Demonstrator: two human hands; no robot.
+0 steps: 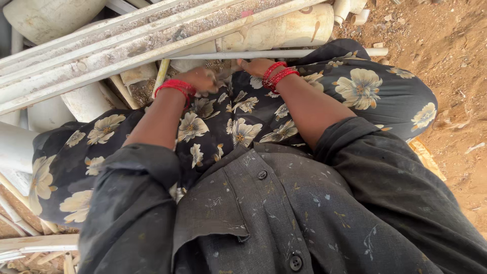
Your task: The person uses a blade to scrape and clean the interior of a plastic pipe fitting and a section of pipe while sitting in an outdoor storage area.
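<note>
While both hands' fingers stay unreadable, left hand (200,78) and right hand (256,66) touch one thin pipe (284,53).

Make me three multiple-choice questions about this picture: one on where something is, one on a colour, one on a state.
1. Where does the thin pipe lie?
A. under the feet
B. just beyond both hands
C. behind the person

2. What colour are the bangles?
A. red
B. green
C. silver

3. How are the sleeves?
A. buttoned at the wrist
B. torn off
C. pushed up the arms

Key: 1 B, it runs past the left hand and right hand. 2 A, both wrists show red. 3 C, forearms are bare.
</note>
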